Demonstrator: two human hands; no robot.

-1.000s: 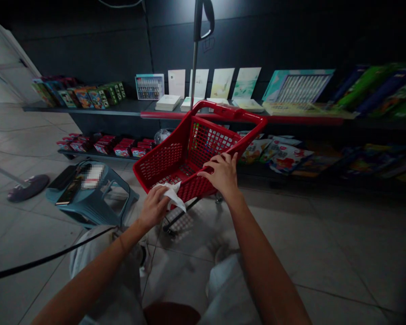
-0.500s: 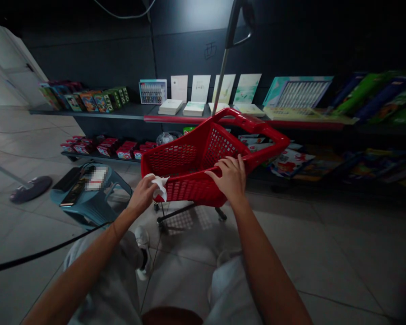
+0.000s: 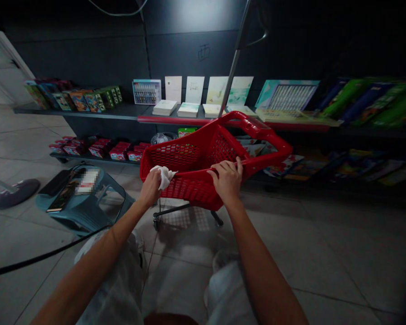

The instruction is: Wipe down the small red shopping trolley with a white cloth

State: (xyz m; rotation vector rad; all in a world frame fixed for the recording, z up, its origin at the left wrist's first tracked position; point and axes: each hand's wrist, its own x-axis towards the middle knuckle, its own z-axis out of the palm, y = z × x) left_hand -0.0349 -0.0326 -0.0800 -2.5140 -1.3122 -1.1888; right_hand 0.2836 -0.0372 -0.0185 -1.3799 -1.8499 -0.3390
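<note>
A small red plastic shopping cart (image 3: 189, 155) stands on the tiled floor in front of me, its mesh basket facing left and its handle toward the right. My left hand (image 3: 151, 187) is closed round a crumpled white cloth (image 3: 164, 175), which it presses against the near corner of the basket's rim. My right hand (image 3: 227, 179) is wrapped over the near side rim of the basket, gripping it. My knees in pale trousers show at the bottom of the view.
A blue-grey plastic stool (image 3: 84, 198) with dark flat items on it stands at the left. A black cable (image 3: 37, 258) crosses the floor. Dark shelves (image 3: 122, 110) behind carry boxes, cards and books. A metal pole (image 3: 235, 61) rises behind the cart. A round base (image 3: 15, 192) lies far left.
The cart has turned and shifted right. My left hand moved the cloth up from the basket's lower side to its rim corner. My right hand kept its grip on the rim.
</note>
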